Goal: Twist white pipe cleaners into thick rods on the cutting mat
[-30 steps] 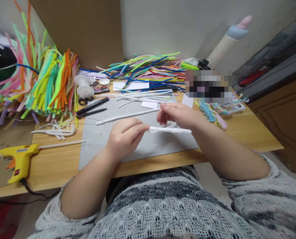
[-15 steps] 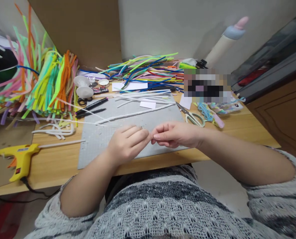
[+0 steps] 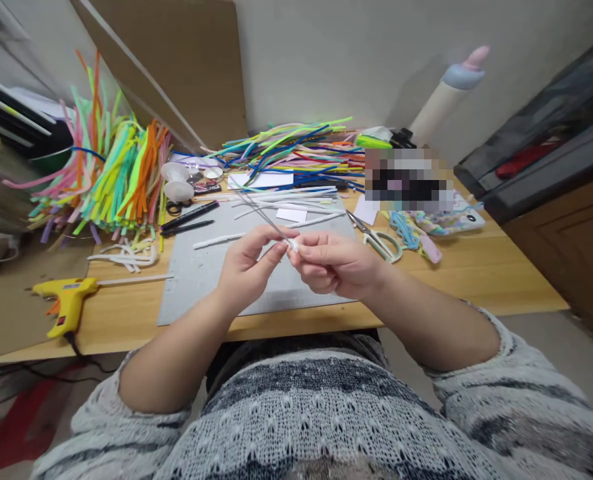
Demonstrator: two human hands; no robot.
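Loosening your pinch could, judging from the head view, let the thin strands (image 3: 262,212) slip or twist out of line. Your right hand (image 3: 339,264) pinches the small white piece (image 3: 294,246); your left hand (image 3: 248,268) holds its fingertips narrow beside it, though whether they grip is unclear. The piece sits between both, above the grey mat (image 3: 191,283).

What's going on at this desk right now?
A person holds a small white piece in the right hand, with the left hand meeting it at the fingertips, above a grey mat. Thin strands extend forward from the hands. Scissors lie to the right, a yellow glue gun to the left.
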